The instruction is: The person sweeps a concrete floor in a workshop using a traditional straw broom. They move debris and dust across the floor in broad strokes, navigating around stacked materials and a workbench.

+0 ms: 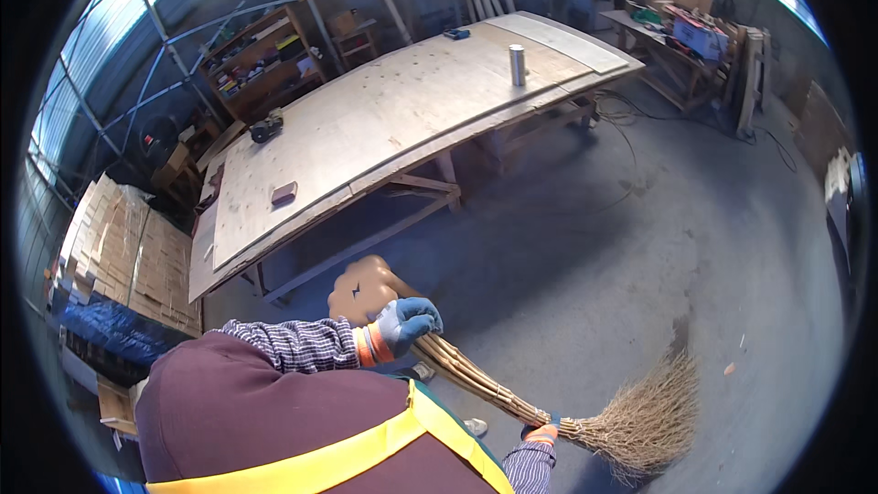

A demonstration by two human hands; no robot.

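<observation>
A long twig broom [471,375] slants across the lower middle, its handle a bundle of thin canes. Its bushy bristle end [649,416] spreads over the grey floor at the lower right. My left hand [408,325], in a blue glove with an orange cuff, is closed round the upper part of the handle. Lower down, just above the bristles, my right hand [543,430] grips the same broom, also gloved. Beside my left hand shows a lumpy tan shape [361,291] that I cannot make out.
A large plywood-topped table [366,128] stands ahead, bearing a metal cylinder [518,66], a small reddish block [283,193] and a dark power tool [266,126]. Stacked wood pieces [128,252] are at the left. Cables [631,128] lie on the floor near a cluttered bench [668,59].
</observation>
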